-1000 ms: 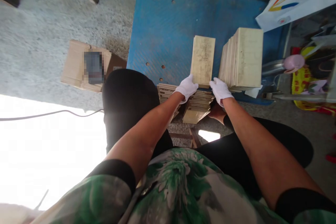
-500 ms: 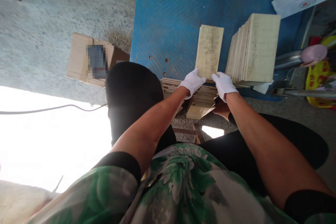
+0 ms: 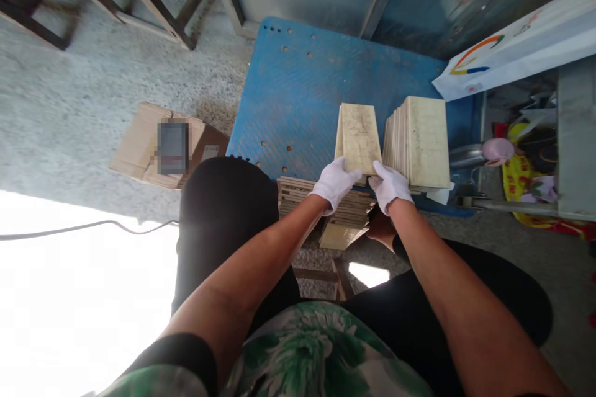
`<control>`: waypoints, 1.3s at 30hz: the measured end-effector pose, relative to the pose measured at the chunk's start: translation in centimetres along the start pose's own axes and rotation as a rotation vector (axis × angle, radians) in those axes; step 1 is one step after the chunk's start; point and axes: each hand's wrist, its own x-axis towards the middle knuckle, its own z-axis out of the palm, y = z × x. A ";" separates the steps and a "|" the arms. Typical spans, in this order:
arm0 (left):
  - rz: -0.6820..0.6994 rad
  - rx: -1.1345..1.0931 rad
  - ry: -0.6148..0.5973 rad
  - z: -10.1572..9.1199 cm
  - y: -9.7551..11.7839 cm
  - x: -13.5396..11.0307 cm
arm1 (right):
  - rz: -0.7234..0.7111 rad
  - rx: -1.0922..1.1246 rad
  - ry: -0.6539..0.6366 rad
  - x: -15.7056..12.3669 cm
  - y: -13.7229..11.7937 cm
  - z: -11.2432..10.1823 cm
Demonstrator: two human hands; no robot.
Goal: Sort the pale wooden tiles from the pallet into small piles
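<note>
Both of my hands wear white gloves and grip the near end of a cream rectangular board (image 3: 362,136), thin and flat with dark smudges on its face. My left hand (image 3: 336,184) pinches its near left corner, thumb on top. At the near right corner, my right hand (image 3: 390,186) holds with the thumb on top and fingers partly hidden below. This board lies askew over a similar board (image 3: 339,130) whose left edge shows. Close to my right hand, a tall stack of like boards (image 3: 426,142) stands on the blue table (image 3: 298,93).
More stacked boards (image 3: 344,236) sit below the table's near edge, between my knees. A cardboard box (image 3: 135,142) with a blurred dark object on it is at left. At right are a white printed bag (image 3: 512,49) and a metal cylinder with a pink end (image 3: 496,152).
The view has tilted up, showing more of the table's far side. The top board has turned and slid slightly right over the one beneath, with both hands on it.
</note>
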 end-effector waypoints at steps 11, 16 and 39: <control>0.006 -0.152 0.059 -1.2 2.1 -0.6 | -0.059 0.201 -0.386 -1.4 -2.2 1.6; -0.103 -0.387 0.083 -1.9 2.3 -0.8 | -0.038 0.149 -0.349 -4.3 -2.9 -0.6; 0.132 -0.135 -0.166 -1.6 2.6 -4.4 | -0.203 -0.510 -0.232 -13.2 -7.4 -8.9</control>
